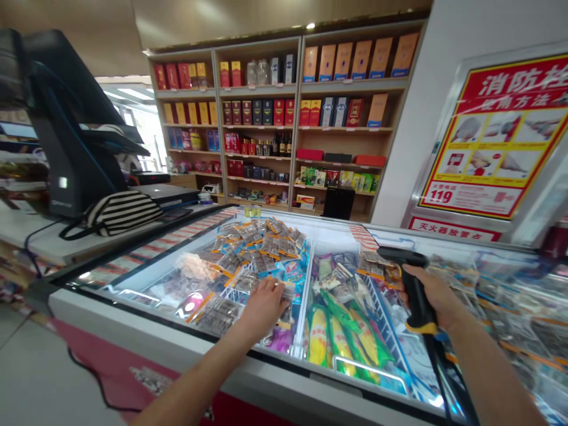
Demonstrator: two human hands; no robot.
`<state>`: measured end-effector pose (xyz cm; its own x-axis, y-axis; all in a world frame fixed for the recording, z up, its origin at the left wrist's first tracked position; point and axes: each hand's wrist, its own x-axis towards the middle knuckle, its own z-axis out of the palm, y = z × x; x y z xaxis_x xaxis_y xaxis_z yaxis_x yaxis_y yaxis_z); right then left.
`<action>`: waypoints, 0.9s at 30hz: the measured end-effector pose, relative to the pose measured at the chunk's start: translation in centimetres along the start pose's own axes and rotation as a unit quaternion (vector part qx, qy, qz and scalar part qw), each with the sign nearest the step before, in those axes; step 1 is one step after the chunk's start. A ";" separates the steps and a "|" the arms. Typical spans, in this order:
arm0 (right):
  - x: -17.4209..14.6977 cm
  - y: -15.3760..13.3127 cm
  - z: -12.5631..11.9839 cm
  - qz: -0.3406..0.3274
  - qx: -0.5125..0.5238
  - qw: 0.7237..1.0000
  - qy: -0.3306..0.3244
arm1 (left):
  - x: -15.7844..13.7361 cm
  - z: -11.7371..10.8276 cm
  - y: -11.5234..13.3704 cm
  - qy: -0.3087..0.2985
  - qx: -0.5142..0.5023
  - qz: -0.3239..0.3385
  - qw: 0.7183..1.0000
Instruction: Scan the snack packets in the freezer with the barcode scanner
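Note:
My right hand [432,293] is wrapped around the grip of a black-and-yellow barcode scanner [417,307], its head pointing left and its cable hanging down. My left hand [265,305] reaches over the glass-topped freezer, fingers bent and closed over a small clear packet [287,294] with an orange edge; the palm side is hidden. Many similar dark-filled packets [275,245] lie in a spread pile beyond my left hand, with more packets [217,313] to its left. Another packet [370,264] lies just left of the scanner's head.
Under the glass are yellow-and-green corn-shaped packs [341,337] and a white wire divider. More packets [510,319] lie at the right. A black checkout terminal [75,130] and a striped pouch [122,214] stand on the left counter. Shelves of boxes [266,112] line the back wall.

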<state>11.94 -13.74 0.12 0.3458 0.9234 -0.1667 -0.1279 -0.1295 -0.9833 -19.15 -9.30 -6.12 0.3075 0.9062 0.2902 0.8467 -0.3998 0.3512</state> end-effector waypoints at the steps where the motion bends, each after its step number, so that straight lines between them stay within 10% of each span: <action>1: 0.0 0.1 0.3 -0.003 -0.002 1.000 -0.004 | 0.4 0.7 0.7 -0.001 0.004 0.013 1.000; 16: -0.9 1.2 2.2 0.016 0.000 0.999 -0.052 | 7.3 3.6 4.0 0.033 -0.179 -0.145 0.973; 27: -2.1 1.8 3.9 0.050 -0.012 0.994 -0.096 | 13.7 5.5 3.2 0.173 -0.572 -0.219 0.771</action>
<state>7.42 -14.47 -0.97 0.1487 0.9571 -0.2489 -0.1307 -0.2305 -0.9643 -9.84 2.59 -5.94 -0.2005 0.9771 0.0712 -0.1624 -0.1048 0.9811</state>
